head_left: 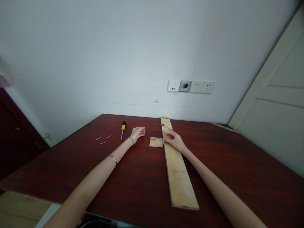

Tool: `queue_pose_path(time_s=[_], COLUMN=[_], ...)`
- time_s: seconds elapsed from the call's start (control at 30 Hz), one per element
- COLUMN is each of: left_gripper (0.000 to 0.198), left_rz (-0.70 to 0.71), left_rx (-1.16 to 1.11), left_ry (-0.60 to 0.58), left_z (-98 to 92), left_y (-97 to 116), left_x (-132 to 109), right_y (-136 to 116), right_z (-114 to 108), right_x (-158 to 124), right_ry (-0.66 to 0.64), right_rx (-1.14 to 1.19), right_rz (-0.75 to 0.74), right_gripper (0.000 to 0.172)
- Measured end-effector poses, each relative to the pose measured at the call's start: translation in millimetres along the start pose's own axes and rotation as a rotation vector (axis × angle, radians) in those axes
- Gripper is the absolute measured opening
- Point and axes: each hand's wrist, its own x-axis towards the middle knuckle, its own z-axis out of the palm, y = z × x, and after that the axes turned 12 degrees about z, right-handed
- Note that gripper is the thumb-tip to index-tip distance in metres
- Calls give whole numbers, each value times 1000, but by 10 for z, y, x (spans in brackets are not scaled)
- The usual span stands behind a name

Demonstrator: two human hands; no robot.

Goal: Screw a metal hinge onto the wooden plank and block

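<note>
A long wooden plank (178, 171) lies lengthwise on the dark red table, and a small wooden block (155, 142) sits against its left side. Where the two meet there is a small silvery metal piece (163, 141), too small to make out fully; it may be a hinge. The thumb and fingers of my right hand (174, 141) are pinched on this piece, with the hand resting over the plank. My left hand (138, 133) is left of the block, fingers stretched out and holding nothing. Two bracelets circle that wrist and forearm.
A yellow and black screwdriver (123, 128) lies left of my left hand. Several screws or nails (102, 143) are scattered farther left on the table (133, 190). Wall sockets (201, 87) are behind the table; a white door (275, 85) stands at right.
</note>
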Motion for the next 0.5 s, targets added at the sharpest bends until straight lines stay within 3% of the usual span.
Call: queue_pose_path(time_s=[0.17,0.3,0.4,0.5], left_gripper=[19,24,28,31], left_rz=[26,80,163,246], left_rx=[47,98,202,359], left_ry=[-20,-40,-75,-99], left_z=[18,-31,-177,-440], left_y=[62,286,557,841], left_x=[-21,11,62,95], right_y=[8,-22,-42,-61], right_z=[5,-31,-68,-96], right_x=[-16,-34,-50,-68], right_ry=[56,97,140,176], right_rx=[114,172,190,205], right_rz=[14,20,22,27], right_gripper=[34,30,29,29])
